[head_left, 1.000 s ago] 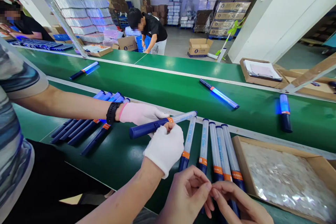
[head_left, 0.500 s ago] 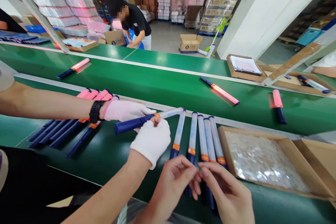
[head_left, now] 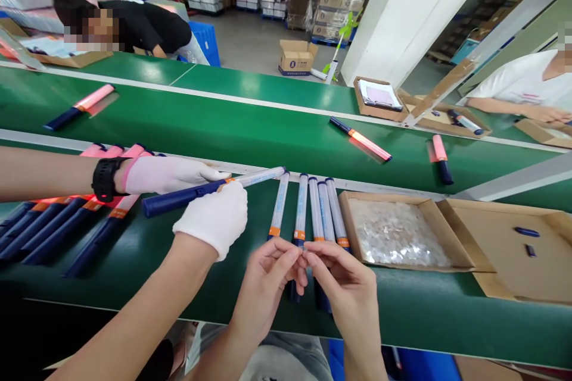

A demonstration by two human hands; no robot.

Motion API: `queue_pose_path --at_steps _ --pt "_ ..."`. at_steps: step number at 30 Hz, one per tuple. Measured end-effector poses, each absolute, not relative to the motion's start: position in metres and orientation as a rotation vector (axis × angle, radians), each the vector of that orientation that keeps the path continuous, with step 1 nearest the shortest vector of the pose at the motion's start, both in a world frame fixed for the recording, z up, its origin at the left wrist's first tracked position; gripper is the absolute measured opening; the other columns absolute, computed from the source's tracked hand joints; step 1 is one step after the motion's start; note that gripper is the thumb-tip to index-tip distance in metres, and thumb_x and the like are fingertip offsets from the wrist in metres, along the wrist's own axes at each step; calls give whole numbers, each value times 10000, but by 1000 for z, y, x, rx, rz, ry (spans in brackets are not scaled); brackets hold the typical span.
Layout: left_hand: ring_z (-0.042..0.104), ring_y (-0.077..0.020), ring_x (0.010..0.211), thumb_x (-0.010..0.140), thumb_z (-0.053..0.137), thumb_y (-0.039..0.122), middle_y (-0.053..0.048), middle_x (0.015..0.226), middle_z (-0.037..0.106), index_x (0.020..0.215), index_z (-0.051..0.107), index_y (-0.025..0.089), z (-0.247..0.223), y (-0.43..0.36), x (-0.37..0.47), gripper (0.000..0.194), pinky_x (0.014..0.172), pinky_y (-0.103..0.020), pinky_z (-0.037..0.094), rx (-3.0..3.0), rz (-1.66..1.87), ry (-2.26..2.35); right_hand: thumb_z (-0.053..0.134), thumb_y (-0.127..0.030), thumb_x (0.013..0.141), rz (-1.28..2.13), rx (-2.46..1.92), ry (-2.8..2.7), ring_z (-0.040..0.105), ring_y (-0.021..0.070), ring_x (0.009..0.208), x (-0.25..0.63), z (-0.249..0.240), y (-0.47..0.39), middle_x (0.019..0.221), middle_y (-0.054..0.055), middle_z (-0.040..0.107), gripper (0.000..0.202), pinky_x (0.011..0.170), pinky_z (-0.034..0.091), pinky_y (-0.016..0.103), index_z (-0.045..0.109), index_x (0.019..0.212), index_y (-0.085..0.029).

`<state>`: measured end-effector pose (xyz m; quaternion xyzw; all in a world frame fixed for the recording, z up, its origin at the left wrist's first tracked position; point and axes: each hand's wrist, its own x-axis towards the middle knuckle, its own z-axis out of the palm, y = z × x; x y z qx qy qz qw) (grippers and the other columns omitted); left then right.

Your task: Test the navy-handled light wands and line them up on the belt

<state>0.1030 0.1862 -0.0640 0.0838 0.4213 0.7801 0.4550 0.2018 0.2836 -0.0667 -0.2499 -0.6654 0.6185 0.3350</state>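
My left hand [head_left: 272, 277] and my right hand [head_left: 346, 286] meet at the fingertips, both pinched around something small and clear that I cannot make out. Beneath and behind them, several clear tubes [head_left: 316, 208] with orange bands and dark blue ends lie side by side on the green table [head_left: 429, 315]. Right of the tubes sits a cardboard tray [head_left: 465, 259] filled with small transparent pieces [head_left: 393, 232]. On my left, a co-worker's gloved hands [head_left: 214, 214] hold a blue and clear tube [head_left: 179, 199] at a slant.
Lit pink tubes with blue handles [head_left: 80, 220] lie at the left. More tubes rest on the green belt [head_left: 250, 125] ahead. A second cardboard tray [head_left: 500, 226] holds two small blue parts. People are across the belt, at the far left and far right.
The view has shifted to the right, showing more of the second tray. The person across the belt bends lower. My hands stay pinched together.
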Motion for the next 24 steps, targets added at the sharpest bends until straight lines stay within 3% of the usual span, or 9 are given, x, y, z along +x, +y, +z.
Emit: queue_pose_path --at_steps 8,19,24 --pt "621 -93 624 937 815 376 -20 740 670 840 736 117 -70 189 104 288 560 -181 538 271 1894 1107 738 -342 978 1338 -631 -1906 723 182 863 206 -78 286 925 87 750 175 732 613 238 785 939 -179" --pt "621 -99 601 944 784 446 -20 714 669 970 757 108 -92 185 99 341 581 -196 529 309 1764 1237 660 -320 1032 1088 -561 -2106 681 132 791 205 -89 291 891 39 720 174 714 549 200 727 926 -199" --pt "675 -133 634 986 688 472 -43 807 718 1030 775 131 -109 161 82 355 582 -232 558 508 1553 1674 658 -404 1022 1060 -696 -2102 655 152 811 213 -93 296 936 52 716 234 760 530 235 723 944 -194"
